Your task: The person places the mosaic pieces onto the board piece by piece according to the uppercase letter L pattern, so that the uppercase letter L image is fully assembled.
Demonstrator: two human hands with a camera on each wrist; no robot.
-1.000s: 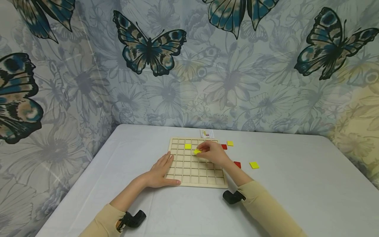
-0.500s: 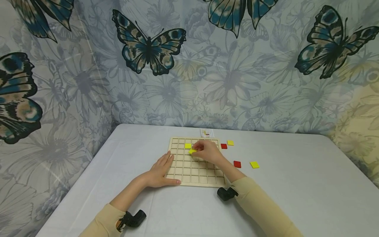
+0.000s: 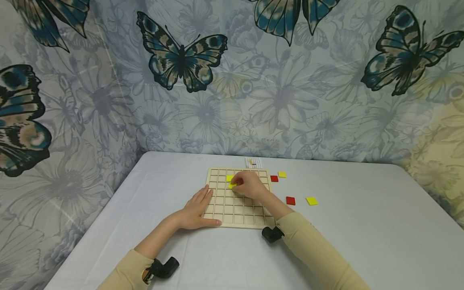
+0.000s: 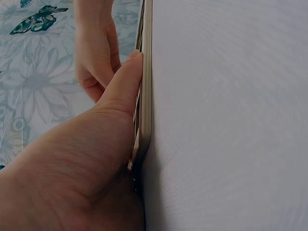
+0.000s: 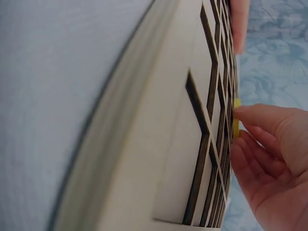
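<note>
A light wooden grid board lies on the table, its cells marked off by dark grooves. My left hand rests at its near left corner, fingers along the left side and thumb on the front edge. My right hand holds a yellow square tile by its fingertips over the grid's upper part. In the right wrist view, thumb and finger meet that yellow tile at the board surface. Just behind it, another yellow tile sits in a cell, partly beside my fingers.
Right of the board lie two red tiles and two yellow tiles, apart from each other. A small card with a printed grid lies behind the board. White cloth covers the table; a butterfly-patterned curtain hangs behind.
My right hand has moved left with the yellow tile, to just in front of the tile in the grid. Both red tiles now show fully. The left hand has stayed still.
</note>
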